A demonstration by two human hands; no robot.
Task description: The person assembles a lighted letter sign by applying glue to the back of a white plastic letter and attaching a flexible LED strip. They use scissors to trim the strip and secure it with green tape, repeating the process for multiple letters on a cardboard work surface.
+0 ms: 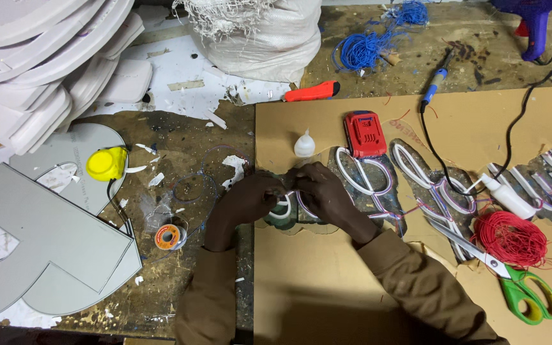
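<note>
Scarred, paint-flecked wood makes up the workbench (180,137), and a flat sheet of brown cardboard (314,275) covers its right half. Both hands meet at the sheet's left edge, over a clear backing panel carrying bent white tubing outlined in thin red and blue wire (368,182) — a string of looping letter shapes that runs off to the right of the hands. The left hand (250,199) is curled, fingers bent down onto the nearest loop of tubing; the right hand (321,188) is likewise curled, its fingertips pressed close against the left's. How firmly either one grips the tube I cannot tell, since the knuckles hide the fingertips.

Just beyond the hands stands a small white squeeze bottle with a pointed nozzle (304,144), and beside it, further right, a red boxy battery pack (365,133). Well to the right lie a ball of red wire (511,237) and green-handled scissors (512,281) — the blades point back toward the tubing. Left of the left hand sits a small spool of solder with an orange core (167,236), and beyond it a yellow rounded tool (107,163). Large grey cut-out letter boards (39,255) lie at the far left.
</note>
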